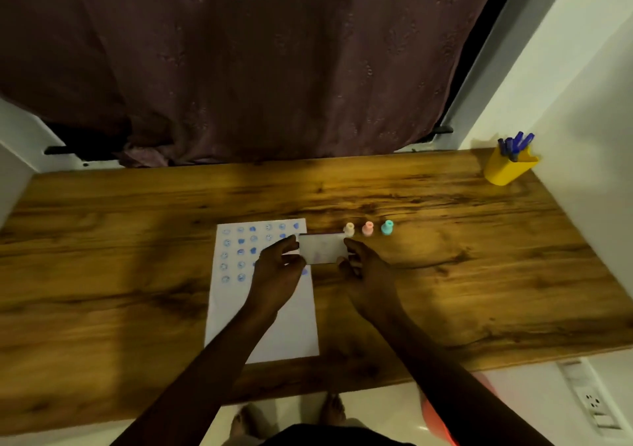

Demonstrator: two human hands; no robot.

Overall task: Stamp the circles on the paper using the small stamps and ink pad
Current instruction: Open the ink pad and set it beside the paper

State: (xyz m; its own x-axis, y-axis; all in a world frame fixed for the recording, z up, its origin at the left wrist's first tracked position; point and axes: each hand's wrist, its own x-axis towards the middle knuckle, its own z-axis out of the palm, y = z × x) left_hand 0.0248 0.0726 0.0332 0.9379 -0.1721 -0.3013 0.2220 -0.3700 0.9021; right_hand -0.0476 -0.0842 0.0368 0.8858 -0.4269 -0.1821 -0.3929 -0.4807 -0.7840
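A white sheet of paper (284, 325) lies on the wooden table (445, 274), with several blue stamped circles in rows on its upper half. My left hand (277, 270) and my right hand (366, 267) hold a white rectangular ink pad case (323, 248) between them, just off the paper's upper right corner; each hand grips one end. Three small stamps stand in a row behind it: a cream stamp (349, 229), a pink stamp (368, 228) and a teal stamp (387, 227). My left hand covers part of the stamped rows.
A yellow pen holder (507, 169) with blue pens stands at the table's far right corner. A dark curtain (257, 68) hangs behind the table. A white wall runs along the right side. A wall socket (594, 402) sits below the table's right edge.
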